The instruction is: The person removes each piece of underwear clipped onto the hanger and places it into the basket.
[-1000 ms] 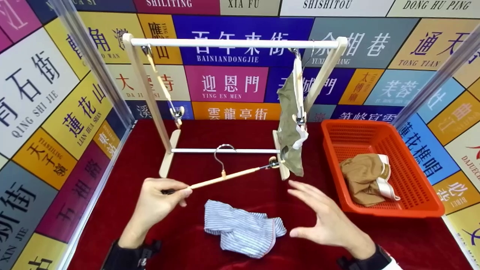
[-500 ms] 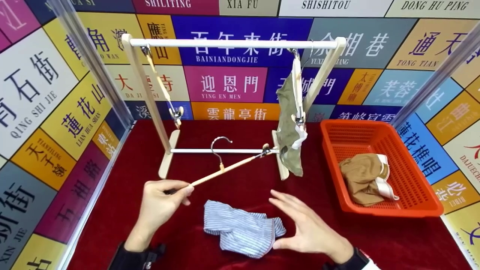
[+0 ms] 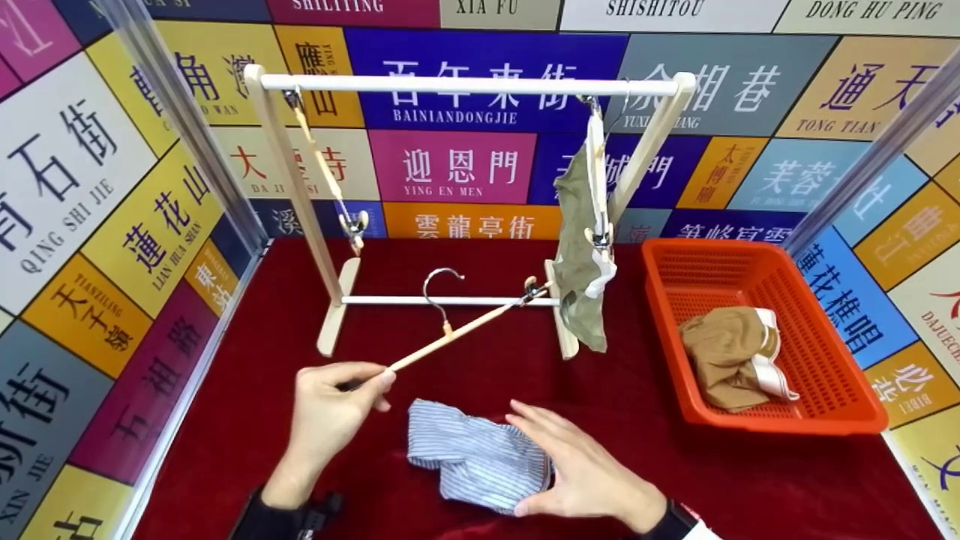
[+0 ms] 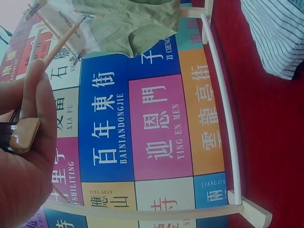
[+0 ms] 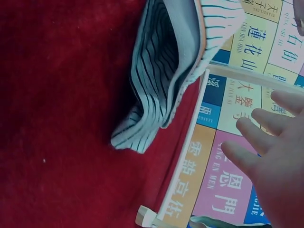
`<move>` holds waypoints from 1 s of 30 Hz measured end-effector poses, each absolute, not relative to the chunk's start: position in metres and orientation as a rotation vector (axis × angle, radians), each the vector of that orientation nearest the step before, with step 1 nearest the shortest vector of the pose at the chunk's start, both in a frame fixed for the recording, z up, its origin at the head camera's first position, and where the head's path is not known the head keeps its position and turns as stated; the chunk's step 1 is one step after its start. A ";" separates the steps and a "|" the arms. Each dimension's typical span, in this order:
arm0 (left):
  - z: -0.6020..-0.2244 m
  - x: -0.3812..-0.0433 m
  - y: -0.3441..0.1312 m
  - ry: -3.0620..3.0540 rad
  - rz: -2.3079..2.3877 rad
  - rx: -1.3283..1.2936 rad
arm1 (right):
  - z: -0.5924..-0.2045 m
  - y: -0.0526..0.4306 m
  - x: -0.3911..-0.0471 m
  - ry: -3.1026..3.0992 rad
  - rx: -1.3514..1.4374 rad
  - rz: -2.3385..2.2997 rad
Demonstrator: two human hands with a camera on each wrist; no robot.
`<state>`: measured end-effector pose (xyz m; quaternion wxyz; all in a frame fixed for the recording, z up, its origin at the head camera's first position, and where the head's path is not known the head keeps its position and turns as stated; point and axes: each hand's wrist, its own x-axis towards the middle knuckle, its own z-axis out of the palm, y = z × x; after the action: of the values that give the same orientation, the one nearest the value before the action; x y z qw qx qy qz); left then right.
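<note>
My left hand point(image 3: 334, 409) pinches one end of a wooden clip hanger point(image 3: 450, 335), which slants up to the right with its metal hook on top. The hanger's far clip point(image 3: 534, 290) grips nothing. In the left wrist view the thumb and fingers close around the near clip point(image 4: 23, 135). A blue-and-white striped garment point(image 3: 472, 454) lies crumpled on the red cloth. Over its right edge is my right hand point(image 3: 581, 469), fingers spread and thumb apart; contact cannot be told. In the right wrist view the garment's opening point(image 5: 168, 52) faces that hand point(image 5: 280, 156).
Behind my hands stands a wooden clothes rack point(image 3: 465, 85). From it hang a bare clip hanger point(image 3: 322, 161) at left and an olive garment point(image 3: 577, 247) at right. An orange basket point(image 3: 840, 360) at right holds a brown garment point(image 3: 724, 360) with a white band.
My right hand has moved left from beside the striped garment to over its right edge. The left hand has shifted slightly right, and the hanger's far end has risen.
</note>
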<state>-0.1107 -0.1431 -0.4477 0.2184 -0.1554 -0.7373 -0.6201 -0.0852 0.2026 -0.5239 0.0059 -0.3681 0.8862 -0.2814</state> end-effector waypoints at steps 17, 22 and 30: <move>-0.454 -0.105 -0.122 -1.987 -1.636 -0.405 | -0.554 0.176 -0.083 2.717 -1.090 -0.742; -0.456 -0.105 -0.116 -1.970 -1.631 -0.425 | -0.560 0.172 -0.085 2.732 -1.098 -0.692; -0.460 -0.103 -0.113 -1.972 -1.606 -0.429 | -0.571 0.165 -0.090 2.822 -1.235 -0.749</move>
<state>-0.1028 -0.1127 -0.4597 0.2778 -0.1599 -0.7345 -0.5982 -0.0904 0.1653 -0.5711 -0.0144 -0.3896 0.8901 -0.2362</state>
